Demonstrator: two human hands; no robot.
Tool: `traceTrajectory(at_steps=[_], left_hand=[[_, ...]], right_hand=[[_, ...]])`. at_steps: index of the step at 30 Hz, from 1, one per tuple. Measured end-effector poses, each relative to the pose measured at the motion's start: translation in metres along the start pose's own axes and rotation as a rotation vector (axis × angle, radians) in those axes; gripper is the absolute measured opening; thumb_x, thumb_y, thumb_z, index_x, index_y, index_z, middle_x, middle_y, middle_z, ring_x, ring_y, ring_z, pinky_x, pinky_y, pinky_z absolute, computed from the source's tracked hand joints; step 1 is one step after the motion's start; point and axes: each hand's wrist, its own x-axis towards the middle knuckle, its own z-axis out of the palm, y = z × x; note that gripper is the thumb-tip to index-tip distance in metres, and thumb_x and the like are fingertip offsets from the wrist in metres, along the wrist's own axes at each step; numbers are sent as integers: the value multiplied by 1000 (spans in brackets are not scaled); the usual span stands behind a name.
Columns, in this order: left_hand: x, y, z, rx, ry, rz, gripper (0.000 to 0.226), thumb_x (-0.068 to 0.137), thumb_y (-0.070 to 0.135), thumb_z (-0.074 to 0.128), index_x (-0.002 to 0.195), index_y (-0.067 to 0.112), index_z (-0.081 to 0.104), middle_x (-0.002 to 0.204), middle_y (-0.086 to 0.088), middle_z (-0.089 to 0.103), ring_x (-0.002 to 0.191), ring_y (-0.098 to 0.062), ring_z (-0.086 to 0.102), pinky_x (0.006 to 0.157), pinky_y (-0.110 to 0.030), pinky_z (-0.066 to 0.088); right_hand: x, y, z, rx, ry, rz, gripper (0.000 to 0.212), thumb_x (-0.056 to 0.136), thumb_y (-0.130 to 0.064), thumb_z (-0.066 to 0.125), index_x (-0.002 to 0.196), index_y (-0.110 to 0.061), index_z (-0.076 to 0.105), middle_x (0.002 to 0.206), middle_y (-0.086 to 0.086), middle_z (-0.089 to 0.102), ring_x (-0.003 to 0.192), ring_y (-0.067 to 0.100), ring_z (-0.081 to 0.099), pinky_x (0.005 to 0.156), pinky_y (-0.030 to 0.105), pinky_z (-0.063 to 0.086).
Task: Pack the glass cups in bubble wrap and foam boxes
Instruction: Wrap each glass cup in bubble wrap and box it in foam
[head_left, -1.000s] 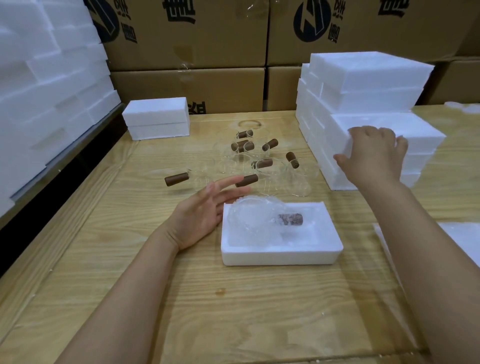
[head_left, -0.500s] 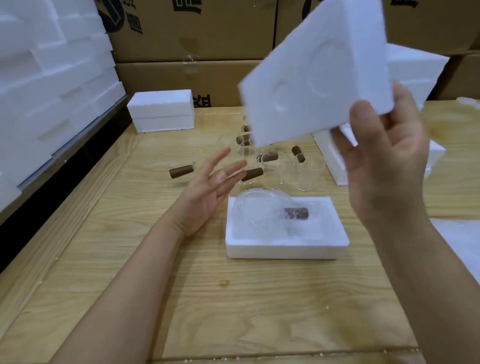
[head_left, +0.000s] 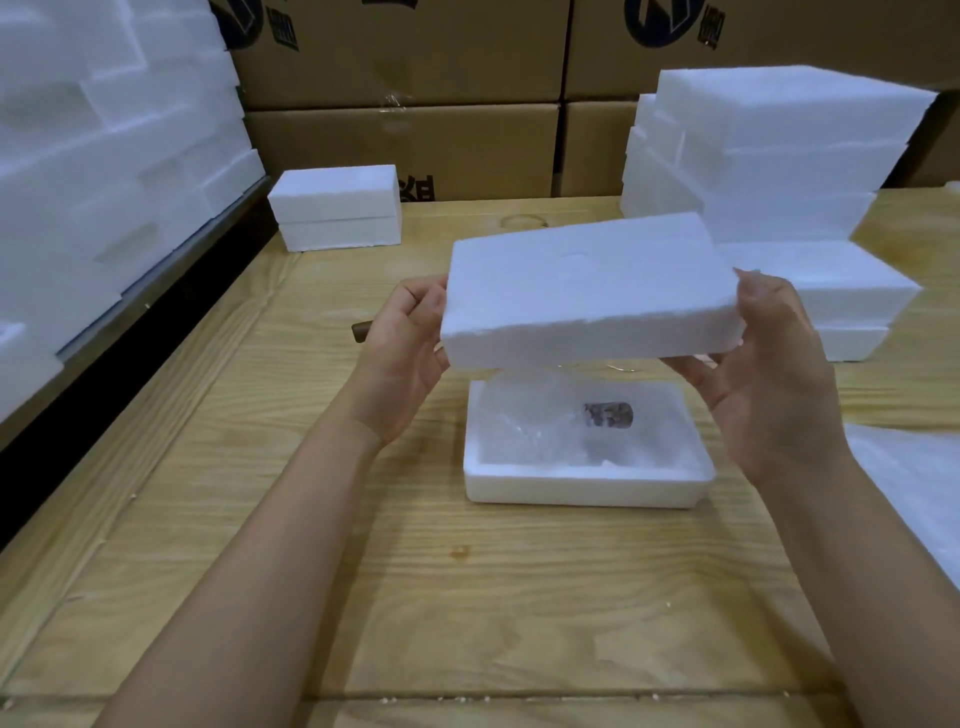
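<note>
A white foam lid (head_left: 587, 291) hovers flat above the open foam box (head_left: 582, 486) on the wooden table. My left hand (head_left: 402, 353) grips its left end and my right hand (head_left: 769, 374) grips its right end. Inside the box lies a glass cup wrapped in bubble wrap (head_left: 540, 421), its brown handle (head_left: 609, 414) showing through. The other glass cups behind are hidden by the lid, except one brown handle tip (head_left: 360, 331) beside my left hand.
A stack of foam box halves (head_left: 769, 156) stands at the back right, a closed foam box (head_left: 337, 208) at the back left. Foam pieces (head_left: 93, 171) pile along the left wall, cardboard cartons (head_left: 405, 140) behind. A white sheet (head_left: 914, 483) lies at the right edge.
My right hand brought the foam lid down from a raised, tilted pose to level above the box. My left hand, open before, rose and took hold of the lid's left end.
</note>
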Motion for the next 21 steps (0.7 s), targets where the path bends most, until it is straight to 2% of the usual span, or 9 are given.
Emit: traceTrajectory(at_steps=[2,4,5,8,9,13,15,18,21], left_hand=[[-1,1,3,42,-6,3,133,41,70,83,137,-8,34,138,-19,51,125,-34,51,98,-50,43],[-1,0,2,72,-4,-2,123,40,73,82,134,5,41,122,-7,61,114,-25,57,95,-46,46],[-1,0,2,92,-17,-7,116,40,73,81,131,14,43,116,-1,64,110,-20,60,92,-42,49],[-2,2,-1,161,-123,-14,100,46,69,82,130,32,44,111,11,69,108,-13,64,84,-29,53],[-4,3,-2,178,-158,-15,97,49,67,83,131,33,45,115,11,68,112,-13,62,85,-27,52],[-6,2,-7,175,-236,-37,96,52,61,85,134,29,46,127,7,63,123,-20,56,93,-31,51],[-6,-2,-11,161,-263,-61,98,51,58,87,135,28,47,128,4,62,123,-23,55,98,-36,50],[-6,-9,-15,134,-279,-97,97,50,54,88,135,29,47,129,4,62,123,-22,55,99,-35,49],[-5,-13,-18,111,-288,-113,94,53,53,87,135,29,48,129,5,63,123,-21,56,99,-34,49]], right_hand=[[-1,-1,-4,-18,-1,-18,32,86,-46,52,98,-16,52,97,-8,67,103,15,63,85,36,54],[-1,-3,-6,-44,43,2,46,91,-53,43,100,-10,58,103,1,65,105,20,62,89,37,50],[-1,-3,-8,-49,66,14,45,94,-50,41,97,-9,59,102,3,64,103,20,61,88,35,48],[1,-4,-12,-41,87,49,8,88,-26,55,87,-18,54,82,-9,62,82,8,62,72,24,47],[0,-3,-13,-43,80,76,3,86,-19,54,88,-18,54,78,-11,63,75,6,63,65,21,48],[-4,-1,-12,9,1,173,34,71,-17,53,104,-21,57,83,-10,69,72,8,67,53,20,50],[-5,-1,-10,-13,-35,184,33,72,-15,50,104,-18,57,78,-11,71,70,8,68,51,19,50],[-4,3,-8,-64,-42,209,32,70,-11,49,101,-15,55,75,-10,69,68,8,66,51,19,50],[-5,8,-8,-86,-42,250,25,83,-3,43,101,-15,56,73,-10,68,66,8,65,51,19,49]])
